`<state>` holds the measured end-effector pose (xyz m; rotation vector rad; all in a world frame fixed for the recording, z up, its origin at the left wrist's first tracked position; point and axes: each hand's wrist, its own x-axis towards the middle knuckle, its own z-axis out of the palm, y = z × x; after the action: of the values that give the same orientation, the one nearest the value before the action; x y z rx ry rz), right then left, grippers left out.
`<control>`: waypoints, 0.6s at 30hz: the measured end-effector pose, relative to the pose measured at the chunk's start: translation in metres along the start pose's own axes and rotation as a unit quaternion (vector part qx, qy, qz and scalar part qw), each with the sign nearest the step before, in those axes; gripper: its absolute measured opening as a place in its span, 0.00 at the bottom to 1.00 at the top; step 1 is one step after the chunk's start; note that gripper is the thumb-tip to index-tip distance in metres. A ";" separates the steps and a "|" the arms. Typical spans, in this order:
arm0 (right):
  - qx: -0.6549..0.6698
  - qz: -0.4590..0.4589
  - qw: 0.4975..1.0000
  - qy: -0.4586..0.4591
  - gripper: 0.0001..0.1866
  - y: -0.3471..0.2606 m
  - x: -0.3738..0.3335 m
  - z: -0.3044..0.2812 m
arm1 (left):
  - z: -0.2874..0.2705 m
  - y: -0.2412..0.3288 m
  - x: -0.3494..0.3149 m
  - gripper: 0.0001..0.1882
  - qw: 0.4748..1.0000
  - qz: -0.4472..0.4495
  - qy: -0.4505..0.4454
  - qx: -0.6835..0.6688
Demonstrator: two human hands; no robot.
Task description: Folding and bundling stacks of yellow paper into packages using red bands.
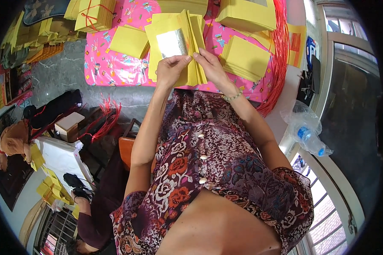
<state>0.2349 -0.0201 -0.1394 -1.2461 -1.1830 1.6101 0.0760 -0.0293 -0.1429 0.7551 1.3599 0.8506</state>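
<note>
A stack of yellow paper sheets (162, 22) stands between my hands above the pink table cover, its top sheet bearing a silver foil square (172, 43). My left hand (171, 69) pinches the sheets at the lower edge, thumb and fingers pressed together. From the other side my right hand (211, 68) grips several fanned yellow sheets, its thumb near the left hand's fingertips. Some of the sheets stand up on edge between the two hands. Fingers behind the paper are hidden.
The pink printed cover (115, 70) carries more yellow stacks, one at left (130, 41), one at right (245, 58) and a red-tied bundle (94, 15). Red strings (281, 55) hang at the right edge. A plastic bottle (308, 138) lies by the window; people work at lower left.
</note>
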 end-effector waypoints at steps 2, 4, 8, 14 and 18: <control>-0.004 -0.011 1.000 -0.007 0.16 0.001 0.000 -0.001 | 0.001 -0.001 0.002 0.10 0.999 -0.003 0.017 0.034; -0.034 -0.009 0.999 -0.018 0.17 0.006 0.002 -0.005 | 0.001 -0.002 0.002 0.10 1.000 0.002 0.012 0.025; -0.085 0.033 0.996 0.015 0.18 0.002 -0.002 -0.001 | 0.001 -0.006 0.004 0.11 0.999 0.001 0.023 0.043; -0.024 0.015 0.999 0.044 0.20 0.015 0.002 -0.003 | 0.003 -0.006 0.004 0.11 0.997 0.002 0.038 0.064; -0.016 0.013 1.000 0.002 0.20 0.014 0.003 -0.006 | 0.004 -0.006 0.004 0.11 0.997 0.000 0.041 0.063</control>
<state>0.2396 -0.0198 -0.1542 -1.2895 -1.1998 1.6109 0.0802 -0.0284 -0.1495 0.8247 1.4981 0.8077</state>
